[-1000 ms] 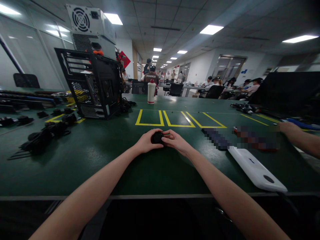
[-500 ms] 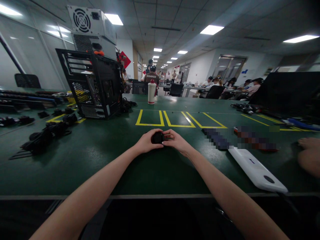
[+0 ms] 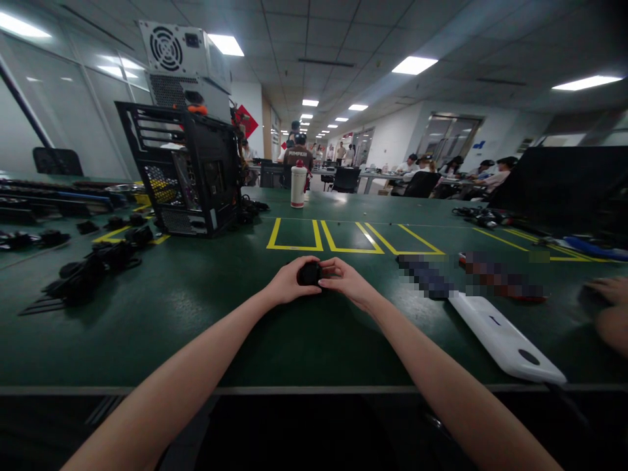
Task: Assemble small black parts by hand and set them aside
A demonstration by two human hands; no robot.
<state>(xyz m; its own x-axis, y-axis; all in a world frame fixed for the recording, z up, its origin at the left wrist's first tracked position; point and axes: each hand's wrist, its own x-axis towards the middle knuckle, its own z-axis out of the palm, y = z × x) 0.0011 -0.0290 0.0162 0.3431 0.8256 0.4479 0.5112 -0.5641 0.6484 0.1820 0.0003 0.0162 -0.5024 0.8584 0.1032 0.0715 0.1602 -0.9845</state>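
Observation:
Between my two hands is a small black rounded object [image 3: 309, 274], held low over the green table; its exact kind is too dark to tell. My left hand [image 3: 287, 281] curls round its left side, thumb below and fingers above. On the right side, the fingertips and thumb of my right hand [image 3: 344, 280] pinch its edge. Part of the object is hidden behind my fingers. Yellow tape outlines [image 3: 294, 248] lie on the table just beyond my hands.
An open black computer case [image 3: 206, 176] with power supplies [image 3: 181, 55] on top stands at the left, near bundled black cables [image 3: 88, 268]. A white bottle [image 3: 297, 186] stands ahead. At right lie a white device [image 3: 505, 337] and another person's hand [image 3: 611, 307].
My hands keep the same hold on the black object, which barely shifts. The view has tilted slightly, and the other person's hand at the right edge has moved a little.

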